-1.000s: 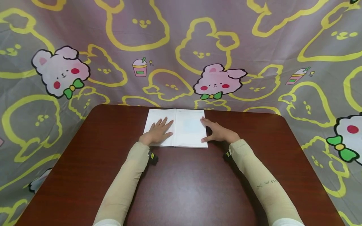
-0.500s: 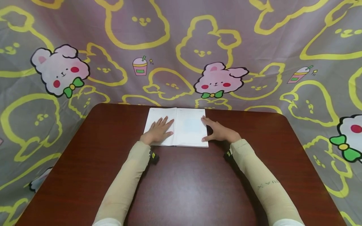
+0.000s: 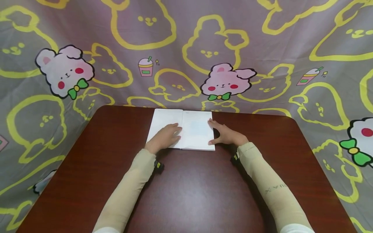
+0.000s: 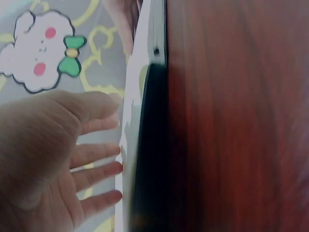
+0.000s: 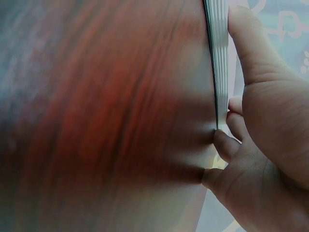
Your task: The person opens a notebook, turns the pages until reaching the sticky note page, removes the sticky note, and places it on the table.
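An open book (image 3: 196,127) with white, nearly blank pages lies flat by the table's far edge. My left hand (image 3: 164,137) is over the lower part of the left page, close to the spine. In the left wrist view its fingers (image 4: 99,154) are fairly straight and slightly spread, tips at the page surface. My right hand (image 3: 227,134) rests at the book's right edge, thumb and fingers apart. The right wrist view shows the thumb (image 5: 253,48) on top of the page block (image 5: 219,72), with some fingertips down on the table beside it.
The dark reddish-brown table (image 3: 186,191) extends toward me and to both sides of the book. A grey curtain (image 3: 172,29) with yellow outlines and cartoon animals hangs behind and around the table. Small black wrist cameras (image 3: 159,166) sit under my sleeves.
My left hand has shifted right from the middle of the left page toward the spine, its spread fingers drawing closer together. The right hand stays at the right edge.
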`<state>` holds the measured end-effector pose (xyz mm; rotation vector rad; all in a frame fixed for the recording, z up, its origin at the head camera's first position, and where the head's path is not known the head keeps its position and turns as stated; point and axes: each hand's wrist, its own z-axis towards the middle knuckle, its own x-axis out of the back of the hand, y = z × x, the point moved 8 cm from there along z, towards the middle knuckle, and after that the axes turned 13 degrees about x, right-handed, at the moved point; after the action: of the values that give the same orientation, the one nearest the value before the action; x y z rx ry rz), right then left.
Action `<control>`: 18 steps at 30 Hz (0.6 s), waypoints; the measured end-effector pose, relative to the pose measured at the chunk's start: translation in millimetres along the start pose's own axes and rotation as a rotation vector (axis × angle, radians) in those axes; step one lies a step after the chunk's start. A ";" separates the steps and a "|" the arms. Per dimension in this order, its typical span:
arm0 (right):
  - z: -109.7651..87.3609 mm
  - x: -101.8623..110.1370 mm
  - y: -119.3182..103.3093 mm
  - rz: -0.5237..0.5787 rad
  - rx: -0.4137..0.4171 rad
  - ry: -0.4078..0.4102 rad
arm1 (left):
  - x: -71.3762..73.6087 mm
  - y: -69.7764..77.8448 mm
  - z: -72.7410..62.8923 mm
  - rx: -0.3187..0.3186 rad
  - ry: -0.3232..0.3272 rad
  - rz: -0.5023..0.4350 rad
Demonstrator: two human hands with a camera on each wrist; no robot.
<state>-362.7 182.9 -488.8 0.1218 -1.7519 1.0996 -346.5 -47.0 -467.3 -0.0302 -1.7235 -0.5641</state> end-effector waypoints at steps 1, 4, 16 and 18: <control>0.0 0.1 0.2 -0.001 0.000 0.000 | 0.4 3.8 -1.3 -0.018 0.010 -0.005; 0.2 0.0 0.9 0.000 0.004 0.000 | 1.9 16.3 -5.6 -0.083 0.062 -0.005; 0.9 -1.2 3.0 0.000 -0.012 -0.007 | -8.2 44.3 -11.6 -0.170 0.068 -0.093; 1.3 -1.2 2.0 -0.002 -0.009 -0.007 | -9.9 46.6 -12.2 -0.189 0.060 -0.093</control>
<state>-364.1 182.7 -491.1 0.1220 -1.7623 1.0902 -318.0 -7.9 -458.7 -0.0670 -1.6146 -0.7885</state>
